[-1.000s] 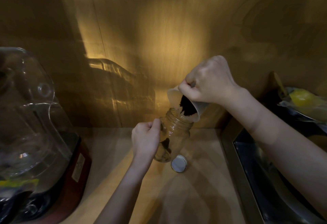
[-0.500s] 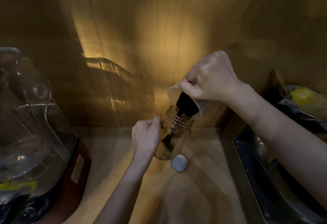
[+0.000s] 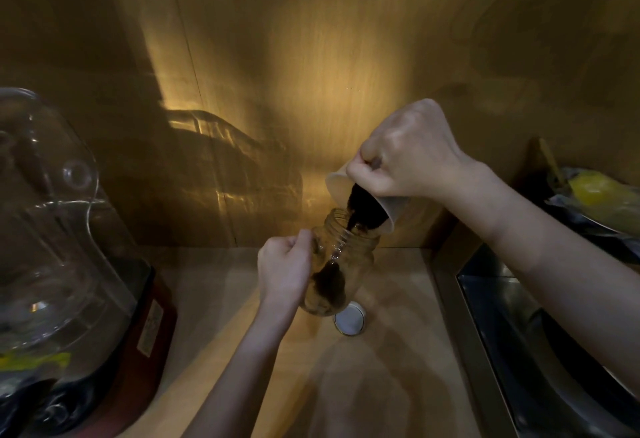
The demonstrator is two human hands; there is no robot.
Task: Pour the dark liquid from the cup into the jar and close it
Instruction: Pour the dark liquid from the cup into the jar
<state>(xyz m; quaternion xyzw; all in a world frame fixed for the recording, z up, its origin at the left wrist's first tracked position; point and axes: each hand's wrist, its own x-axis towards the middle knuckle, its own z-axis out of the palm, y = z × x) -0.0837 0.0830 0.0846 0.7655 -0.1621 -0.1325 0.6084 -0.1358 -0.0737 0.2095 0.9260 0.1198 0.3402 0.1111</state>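
A clear glass jar (image 3: 349,257) stands tilted on the wooden counter, and my left hand (image 3: 285,269) grips its left side. My right hand (image 3: 405,153) holds a white paper cup (image 3: 388,207) tipped steeply over the jar's mouth. Dark liquid (image 3: 356,209) runs from the cup's lip into the jar and pools at the jar's bottom (image 3: 329,285). The jar's lid (image 3: 349,322) lies flat on the counter, touching or just right of the jar's base, its white inside facing up.
A large clear blender jug on a red base (image 3: 69,264) fills the left side. A steel sink (image 3: 540,333) runs along the right, with a yellow item on a dish (image 3: 602,195) behind it. A wooden wall (image 3: 311,56) backs the counter.
My right hand has tipped the cup further and risen slightly. More dark liquid now lies in the bottom of the jar. My left hand and the lid have stayed put.
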